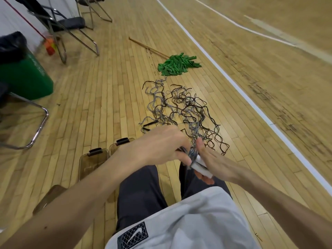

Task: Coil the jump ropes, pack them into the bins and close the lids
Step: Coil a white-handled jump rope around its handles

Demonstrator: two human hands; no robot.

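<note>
Head view: the left hand (159,146) is curled over a bunch of grey and black strands of the jump ropes (186,108), gripping them just above the person's knees. The right hand (215,164) is close against it, thumb pointing up, fingers cupped under a white piece (200,167) that it holds; what that piece is cannot be told. The two hands nearly touch, and the gathered strands run between them. From there the ropes trail forward and spread over the wooden floor (107,87) in a loose, wavy tangle, with a couple of black handles (150,123) lying at its left edge. Left of the person's legs two clear, brown-tinted bins (93,166) with black latches sit side by side on the floor, apart from the ropes; whether their lids are on cannot be told. Beyond the tangle lies a green mop (177,65) with a wooden stick. A green trash can (25,76) with a black liner and metal folding chairs (38,126) are on the left, and a white court line (233,81) runs past on the right.
</note>
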